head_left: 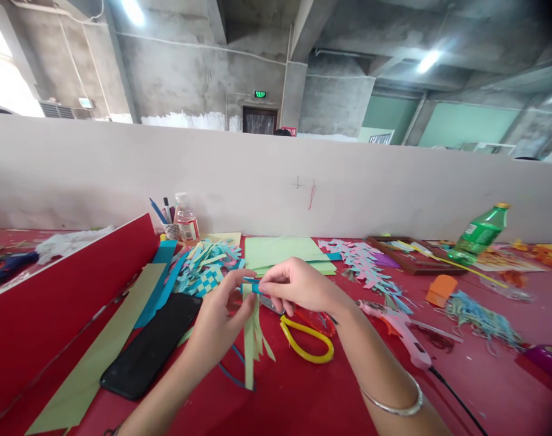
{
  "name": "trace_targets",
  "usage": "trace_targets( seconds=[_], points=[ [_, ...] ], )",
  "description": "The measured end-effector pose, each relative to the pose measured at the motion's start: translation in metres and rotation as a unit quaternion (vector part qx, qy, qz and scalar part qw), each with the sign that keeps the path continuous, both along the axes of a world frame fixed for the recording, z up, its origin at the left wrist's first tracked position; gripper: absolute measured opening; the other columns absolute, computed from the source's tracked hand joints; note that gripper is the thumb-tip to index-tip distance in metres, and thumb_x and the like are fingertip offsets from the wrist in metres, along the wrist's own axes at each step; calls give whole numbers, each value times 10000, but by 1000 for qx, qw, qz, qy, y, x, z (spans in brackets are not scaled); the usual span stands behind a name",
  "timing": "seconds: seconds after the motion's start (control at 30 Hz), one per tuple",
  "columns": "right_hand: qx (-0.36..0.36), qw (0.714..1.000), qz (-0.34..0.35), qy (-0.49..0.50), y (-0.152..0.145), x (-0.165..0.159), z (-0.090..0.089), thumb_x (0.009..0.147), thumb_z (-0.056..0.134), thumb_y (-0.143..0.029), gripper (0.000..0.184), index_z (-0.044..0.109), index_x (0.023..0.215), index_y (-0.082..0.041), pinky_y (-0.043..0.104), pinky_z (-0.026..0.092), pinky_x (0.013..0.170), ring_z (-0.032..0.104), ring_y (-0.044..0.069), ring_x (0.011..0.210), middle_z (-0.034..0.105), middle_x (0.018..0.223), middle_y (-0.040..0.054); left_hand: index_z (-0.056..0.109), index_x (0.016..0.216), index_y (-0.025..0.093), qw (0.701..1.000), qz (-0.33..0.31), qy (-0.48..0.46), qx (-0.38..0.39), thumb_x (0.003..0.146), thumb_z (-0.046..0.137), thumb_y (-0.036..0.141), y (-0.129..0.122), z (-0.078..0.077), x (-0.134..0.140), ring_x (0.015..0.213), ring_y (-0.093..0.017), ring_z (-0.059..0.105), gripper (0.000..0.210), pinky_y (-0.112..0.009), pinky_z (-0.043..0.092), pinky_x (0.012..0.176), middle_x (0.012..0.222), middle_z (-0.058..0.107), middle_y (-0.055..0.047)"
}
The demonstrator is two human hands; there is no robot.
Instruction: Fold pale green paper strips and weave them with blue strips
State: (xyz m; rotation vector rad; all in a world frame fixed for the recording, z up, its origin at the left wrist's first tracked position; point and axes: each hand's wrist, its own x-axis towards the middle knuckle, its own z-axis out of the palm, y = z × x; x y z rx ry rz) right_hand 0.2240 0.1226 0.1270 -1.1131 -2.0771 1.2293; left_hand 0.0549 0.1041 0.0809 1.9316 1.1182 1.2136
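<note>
My left hand (228,306) pinches a small bundle of paper strips above the middle of the red table. Pale green strips (249,345) hang down from it, and a blue strip (254,287) runs across the top between both hands. The fingertips of my right hand (296,287) are closed on the right end of that blue strip. Below my right hand lie scissors (310,360) with yellow handles, their blades partly hidden. A black phone (151,345) lies to the left of my left hand. Behind it is a pile of blue and green cut paper (207,266).
Pale green sheets (280,251) lie behind my hands. A pink glue gun (405,333) with a black cord is at right, near blue thread tassels (482,318). A tilted green bottle (478,236) stands by a brown tray (407,260). A red divider (71,309) borders the left.
</note>
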Motion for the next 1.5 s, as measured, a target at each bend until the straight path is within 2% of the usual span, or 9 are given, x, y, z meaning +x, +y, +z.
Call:
trace_targets(
  seconds=[0.17, 0.43, 0.77, 0.87, 0.9, 0.97, 1.03, 1.1, 1.5],
  points=[
    [4, 1000, 8, -9, -1, 0, 1, 795, 493, -334, 238, 602, 731, -132, 158, 340, 381, 473, 41, 374, 544, 522, -13, 539, 924, 182, 996, 16, 84, 37, 780, 436, 264, -3, 4, -5, 449, -68, 374, 195, -158, 319, 437, 513, 406, 65],
    [6, 999, 33, -13, -3, 0, 3, 800, 484, -326, 234, 602, 732, -137, 163, 326, 387, 472, 35, 381, 543, 531, -20, 520, 844, 180, 997, 25, 52, 42, 771, 476, 275, -6, 3, -7, 457, -61, 363, 128, -157, 305, 433, 552, 419, 63],
    [22, 999, 45, -22, -5, -1, 3, 805, 464, -291, 216, 589, 728, -133, 149, 351, 406, 487, 33, 395, 550, 546, -16, 507, 724, 164, 999, -4, -35, -16, 760, 508, 352, -2, 6, -13, 569, -84, 473, 191, -180, 382, 522, 648, 500, 24],
    [24, 999, 37, -21, -5, 0, 3, 804, 462, -299, 219, 588, 735, -134, 152, 341, 395, 478, 32, 386, 552, 542, -16, 508, 875, 169, 996, -19, -68, -61, 718, 546, 378, -2, 7, -13, 592, -102, 498, 264, -191, 398, 531, 655, 520, 25],
    [25, 999, 35, -20, -5, 0, 3, 805, 461, -302, 221, 587, 737, -134, 154, 337, 393, 477, 33, 386, 554, 543, -15, 507, 905, 167, 994, -30, -66, -79, 708, 551, 385, -3, 6, -12, 591, -105, 497, 297, -194, 398, 532, 650, 524, 27],
    [26, 999, 36, -16, -4, 0, 2, 804, 462, -308, 224, 582, 732, -134, 157, 336, 394, 476, 33, 387, 558, 547, -13, 536, 805, 155, 994, -36, -36, -99, 704, 548, 401, -4, 5, -12, 547, -92, 455, 267, -185, 369, 510, 583, 485, 43],
    [26, 999, 36, -13, -3, 1, 2, 801, 466, -313, 224, 577, 728, -133, 158, 339, 397, 475, 32, 388, 562, 549, -10, 513, 607, 146, 995, -16, -1, -95, 718, 525, 410, -5, 3, -11, 505, -74, 380, 287, -178, 321, 484, 516, 406, 54],
    [25, 999, 32, -12, -3, 1, 1, 800, 468, -317, 224, 574, 729, -133, 159, 339, 395, 472, 31, 385, 564, 551, -8, 484, 529, 144, 996, 5, 15, -86, 733, 503, 408, -5, 0, -11, 500, -72, 336, 334, -180, 293, 478, 496, 359, 53],
    [17, 1000, 22, 3, 0, -2, -1, 801, 463, -298, 204, 533, 689, -142, 163, 359, 405, 489, 38, 388, 575, 550, -11, 573, 612, 130, 994, 59, -16, -94, 751, 476, 457, -8, -10, -9, 566, -105, 423, 368, -190, 358, 544, 560, 503, 18]
  ],
)
